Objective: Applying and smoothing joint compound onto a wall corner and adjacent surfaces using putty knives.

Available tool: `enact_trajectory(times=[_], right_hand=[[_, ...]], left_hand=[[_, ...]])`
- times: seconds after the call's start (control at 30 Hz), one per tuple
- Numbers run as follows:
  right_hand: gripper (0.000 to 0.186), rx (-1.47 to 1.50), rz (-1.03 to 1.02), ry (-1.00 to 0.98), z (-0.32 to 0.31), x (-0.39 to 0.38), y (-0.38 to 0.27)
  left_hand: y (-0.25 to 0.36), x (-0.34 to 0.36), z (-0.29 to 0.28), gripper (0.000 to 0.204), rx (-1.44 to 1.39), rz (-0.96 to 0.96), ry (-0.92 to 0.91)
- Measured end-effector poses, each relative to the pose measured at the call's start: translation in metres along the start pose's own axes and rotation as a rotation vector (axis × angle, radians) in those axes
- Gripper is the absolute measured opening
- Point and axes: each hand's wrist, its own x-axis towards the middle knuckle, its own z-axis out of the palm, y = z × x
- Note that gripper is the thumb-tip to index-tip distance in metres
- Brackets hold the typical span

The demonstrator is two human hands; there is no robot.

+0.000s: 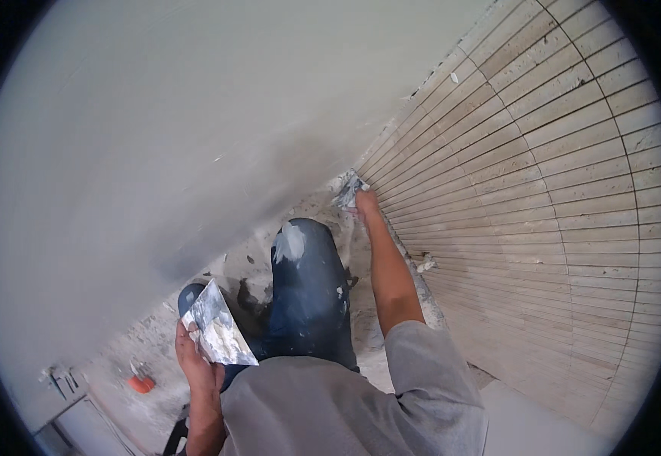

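My left hand (194, 353) grips a wide metal plastering blade (217, 334), its face smeared with pale compound, at the lower left beside my leg. My right arm stretches forward to the corner where the smooth grey wall (140, 121) meets the narrow-tiled wall (520, 205) and the floor. There my right hand (364, 201) is closed on a metal putty knife (349, 188) coated in compound, its blade in the corner. My bent knee (300, 266) in blue trousers, marked with a patch of white compound, is between my hands.
The dusty floor (368, 319) has dark patches and bits of debris, with a white clump (426, 264) at the tiled wall's foot. An orange-red object (140, 384) lies at the lower left, near some thin dark items (67, 384) by the wall.
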Motion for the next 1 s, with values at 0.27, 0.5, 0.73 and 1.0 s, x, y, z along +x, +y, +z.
enact_trajectory(times=[0.27, 0.5, 0.73, 1.0], right_hand=[[0.026, 0.414, 0.31, -0.054, 0.04, -0.008, -0.028], [0.03, 0.443, 0.311, -0.022, 0.043, 0.0, -0.036], [0.045, 0.347, 0.292, -0.084, 0.068, 0.02, -0.012], [0.046, 0.236, 0.228, 0.039, 0.098, -0.031, -0.062]], left_hand=[[0.009, -0.012, 0.003, 0.047, -0.04, -0.02, 0.106], [0.004, -0.016, 0.001, 0.037, -0.084, -0.015, 0.098], [0.005, -0.021, 0.0, 0.032, -0.08, 0.006, 0.152], [0.014, -0.029, -0.012, 0.032, -0.105, 0.001, 0.253]])
